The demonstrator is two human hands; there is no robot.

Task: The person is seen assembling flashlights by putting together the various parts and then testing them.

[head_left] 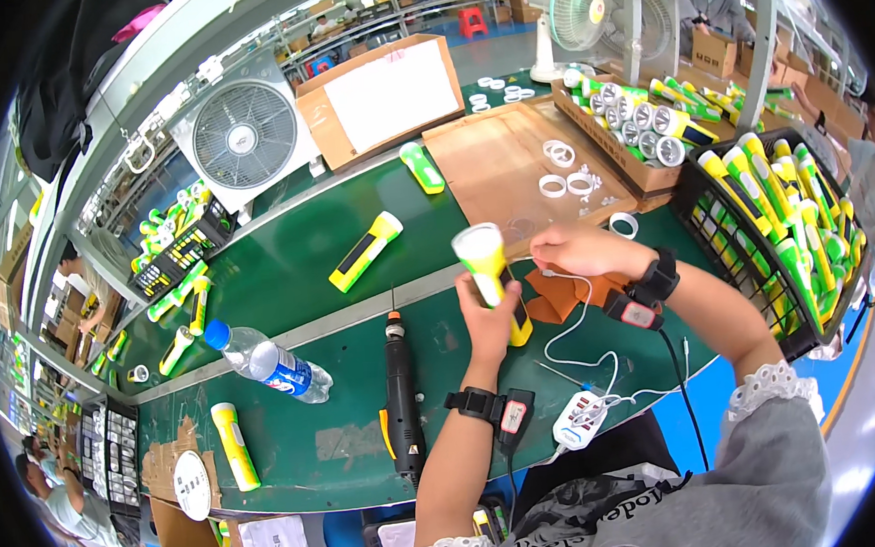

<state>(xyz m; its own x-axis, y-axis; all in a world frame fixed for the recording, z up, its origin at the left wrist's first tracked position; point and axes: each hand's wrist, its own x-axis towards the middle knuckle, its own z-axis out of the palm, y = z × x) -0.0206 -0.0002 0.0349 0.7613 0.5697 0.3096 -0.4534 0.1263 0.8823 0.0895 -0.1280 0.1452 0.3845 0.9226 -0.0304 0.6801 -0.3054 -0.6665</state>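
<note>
- Left hand (487, 321) has its grip wrapped around the body of a yellow-green flashlight (488, 270), holding it upright above the green bench (287, 273), lens end up.
- Right hand (581, 250) sits just beside the flashlight head, fingers curled in; can't tell if they're pinching anything.
- Both wrists wear black straps with small devices, and a white cable runs down to a white charger hub (579, 420) at the near edge.
- Black electric screwdriver (401, 396) lies left of the left forearm, water bottle (268, 362) further left.
- Further back: loose flashlight (366, 251), white rings (563, 170) on a cardboard sheet, black crate (721, 246) full of flashlights on the right.
- Way back, a white fan (244, 133).
</note>
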